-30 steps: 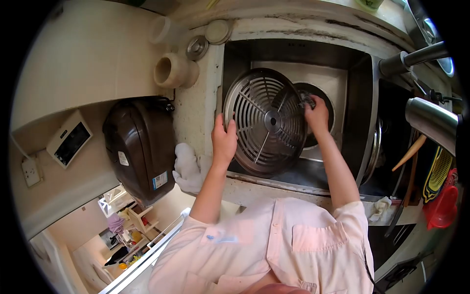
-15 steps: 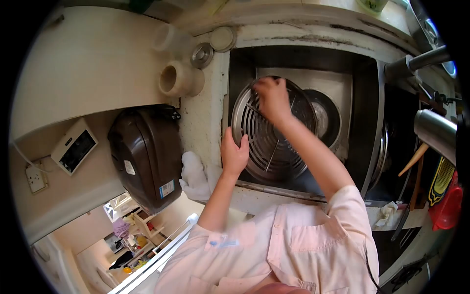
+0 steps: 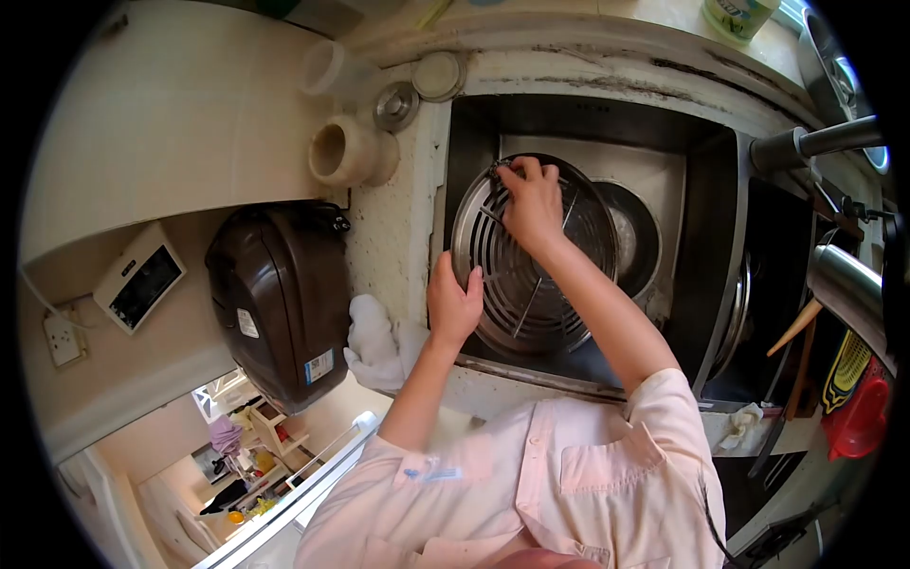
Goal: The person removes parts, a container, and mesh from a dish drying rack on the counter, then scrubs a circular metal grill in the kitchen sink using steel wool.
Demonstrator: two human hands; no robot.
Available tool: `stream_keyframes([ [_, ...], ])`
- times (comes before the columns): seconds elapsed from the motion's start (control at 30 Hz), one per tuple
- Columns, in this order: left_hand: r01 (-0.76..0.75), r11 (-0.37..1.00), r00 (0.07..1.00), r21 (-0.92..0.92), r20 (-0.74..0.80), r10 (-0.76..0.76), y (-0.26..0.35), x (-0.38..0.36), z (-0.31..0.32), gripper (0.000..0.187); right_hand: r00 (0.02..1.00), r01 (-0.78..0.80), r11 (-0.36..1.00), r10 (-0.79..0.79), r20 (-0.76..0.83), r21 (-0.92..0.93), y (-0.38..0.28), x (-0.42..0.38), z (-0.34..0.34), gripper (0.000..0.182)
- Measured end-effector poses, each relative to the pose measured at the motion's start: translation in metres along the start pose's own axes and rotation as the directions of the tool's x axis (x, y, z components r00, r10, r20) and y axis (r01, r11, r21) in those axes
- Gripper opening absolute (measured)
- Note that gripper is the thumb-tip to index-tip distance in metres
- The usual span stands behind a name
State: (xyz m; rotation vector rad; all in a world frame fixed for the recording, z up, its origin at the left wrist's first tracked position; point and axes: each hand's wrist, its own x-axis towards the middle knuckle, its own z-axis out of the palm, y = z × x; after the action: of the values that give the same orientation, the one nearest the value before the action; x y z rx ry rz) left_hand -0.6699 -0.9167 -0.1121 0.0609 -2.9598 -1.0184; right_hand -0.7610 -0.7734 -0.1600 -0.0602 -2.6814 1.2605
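A round slotted metal rack (image 3: 502,270) is tilted in the steel sink (image 3: 592,142). Its left edge is held by my left hand (image 3: 453,299), with the thumb on the upper face and the other fingers partly hidden. My right hand (image 3: 533,201) is closed at the rack's upper edge, pinching something small and dark, perhaps a scrubber, too small to name surely. Behind the rack, to the right, a round dark-rimmed pan (image 3: 633,232) lies in the sink.
Left of the sink are a beige jar (image 3: 334,154), a metal lid (image 3: 395,106), a white cloth (image 3: 372,341) and a brown appliance (image 3: 275,303). A faucet (image 3: 796,147) and a metal pot (image 3: 848,284) stand at the right.
My right hand has shifted slightly down and right along the rack's upper part. The whole view has shifted a little. My left hand keeps its hold on the rack's edge.
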Motion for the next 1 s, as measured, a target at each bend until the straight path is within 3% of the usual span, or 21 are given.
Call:
stream_keyframes([
  [0.07,-0.047,0.999,0.998,-0.005,-0.031,0.047,0.004,0.001,0.001,0.035,0.989,0.146,0.989,-0.147,0.032,0.023,-0.028,-0.019,-0.008,0.037],
  [0.1,-0.02,1.0,1.0,-0.023,-0.014,0.02,0.005,0.001,0.0,0.035,0.973,0.227,0.963,-0.231,0.013,0.146,-0.036,-0.031,-0.01,0.041],
  [0.23,0.009,0.999,1.0,-0.051,0.001,-0.009,0.008,0.0,0.0,0.036,0.996,0.0,0.998,-0.005,-0.088,-0.061,-0.002,0.002,-0.004,0.037],
  [0.33,-0.031,0.999,0.999,-0.03,-0.016,0.03,0.003,0.0,0.001,0.036,0.984,0.177,0.983,-0.177,0.013,-0.044,-0.028,-0.021,-0.005,0.037],
  [0.37,-0.038,0.999,0.999,-0.023,-0.016,0.037,0.001,-0.002,0.001,0.036,0.962,0.273,0.961,-0.273,-0.022,0.029,-0.032,-0.028,-0.003,0.035],
  [0.5,-0.009,1.0,1.0,0.001,-0.009,0.009,0.004,-0.001,-0.001,0.037,0.986,0.152,0.984,-0.157,-0.052,-0.088,-0.007,-0.005,-0.001,0.032],
  [0.6,-0.04,0.999,0.999,-0.016,-0.011,0.04,-0.001,0.0,0.0,0.037,0.932,0.342,0.936,-0.349,0.095,0.085,-0.042,-0.05,-0.017,0.031],
  [0.7,-0.04,0.999,0.999,-0.036,-0.015,0.039,-0.004,0.001,-0.001,0.033,0.873,0.469,0.873,-0.481,0.079,0.135,-0.041,-0.069,-0.02,0.03],
  [0.8,-0.019,1.0,0.999,-0.015,-0.047,0.019,-0.006,0.002,0.004,0.028,0.952,0.299,0.954,-0.297,0.081,-0.015,-0.025,-0.021,-0.016,0.03],
  [0.83,0.023,1.0,1.0,-0.014,0.005,-0.023,0.003,0.004,0.0,0.027,0.957,0.289,0.957,-0.289,0.012,0.031,-0.017,-0.014,-0.011,0.031],
  [0.93,-0.019,1.0,1.0,0.007,0.002,0.019,0.0,0.001,-0.001,0.03,0.909,0.365,0.921,-0.384,0.162,0.136,-0.035,-0.059,-0.011,0.033],
  [0.97,-0.017,0.999,1.0,-0.032,0.005,0.017,0.0,0.002,-0.001,0.03,0.866,0.482,0.866,-0.494,0.082,0.134,-0.042,-0.069,-0.02,0.034],
  [1.0,-0.015,0.997,1.0,-0.07,0.011,0.016,0.001,0.003,0.0,0.03,0.882,0.458,0.884,-0.465,0.075,0.099,-0.038,-0.062,-0.021,0.034],
])
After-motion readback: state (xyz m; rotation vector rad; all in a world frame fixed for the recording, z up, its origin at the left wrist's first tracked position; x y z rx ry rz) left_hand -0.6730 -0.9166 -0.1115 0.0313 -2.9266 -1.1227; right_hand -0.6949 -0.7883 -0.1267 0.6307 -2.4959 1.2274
